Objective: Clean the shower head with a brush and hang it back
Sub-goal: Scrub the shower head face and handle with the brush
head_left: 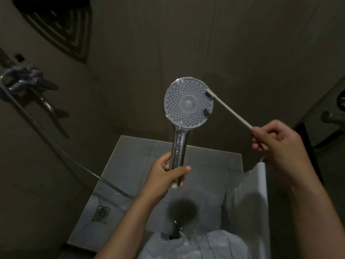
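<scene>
Left hand (168, 172) is wrapped around the shower head (188, 103) handle, holding it upright, face toward the camera. Right hand (276, 141) pinches the brush (229, 109) end, bristles touching the face's upper right edge.

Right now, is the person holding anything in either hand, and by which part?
Yes, both. The left hand grips the shower head by its chrome handle. The right hand pinches the brush at the end of its thin handle.

The brush (229, 109) handle's near end is hidden under the fingers (261, 132) of the right hand (280, 144). Fingers of the left hand (162, 174) cover the shower head (188, 103) handle's lower stretch.
</scene>
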A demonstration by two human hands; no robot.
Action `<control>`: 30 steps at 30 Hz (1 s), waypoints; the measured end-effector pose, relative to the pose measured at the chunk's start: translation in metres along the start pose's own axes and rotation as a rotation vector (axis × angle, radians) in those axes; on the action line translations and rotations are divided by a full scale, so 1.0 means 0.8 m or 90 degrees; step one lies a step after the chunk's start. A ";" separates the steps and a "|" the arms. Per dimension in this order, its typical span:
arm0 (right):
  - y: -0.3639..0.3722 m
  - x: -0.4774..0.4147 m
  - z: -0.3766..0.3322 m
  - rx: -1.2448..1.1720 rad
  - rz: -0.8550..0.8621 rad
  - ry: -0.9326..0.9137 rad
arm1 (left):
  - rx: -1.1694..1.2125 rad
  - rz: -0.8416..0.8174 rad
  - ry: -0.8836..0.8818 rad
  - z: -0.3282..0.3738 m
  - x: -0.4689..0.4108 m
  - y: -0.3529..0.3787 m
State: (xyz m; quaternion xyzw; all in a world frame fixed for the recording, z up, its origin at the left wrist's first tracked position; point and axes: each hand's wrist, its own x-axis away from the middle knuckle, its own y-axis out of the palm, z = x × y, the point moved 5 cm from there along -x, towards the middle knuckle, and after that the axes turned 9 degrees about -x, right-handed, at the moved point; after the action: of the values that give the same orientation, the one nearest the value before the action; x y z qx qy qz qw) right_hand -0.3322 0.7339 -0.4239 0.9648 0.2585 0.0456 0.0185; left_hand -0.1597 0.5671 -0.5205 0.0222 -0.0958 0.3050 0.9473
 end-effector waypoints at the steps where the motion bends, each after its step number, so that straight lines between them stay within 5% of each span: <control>1: 0.005 0.000 0.002 0.016 -0.032 -0.005 | -0.003 -0.003 -0.003 -0.004 0.002 -0.002; 6: 0.025 0.005 0.024 0.114 -0.143 -0.039 | -0.066 -0.011 -0.027 -0.018 0.001 -0.020; 30: 0.009 -0.015 0.017 0.161 -0.092 -0.118 | -0.049 -0.027 -0.005 -0.001 -0.020 -0.005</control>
State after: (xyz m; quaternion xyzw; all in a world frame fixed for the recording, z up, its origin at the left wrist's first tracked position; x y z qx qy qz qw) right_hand -0.3375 0.7220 -0.4379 0.9384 0.3280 -0.0780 -0.0763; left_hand -0.1703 0.5546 -0.5240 -0.0109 -0.1110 0.2807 0.9533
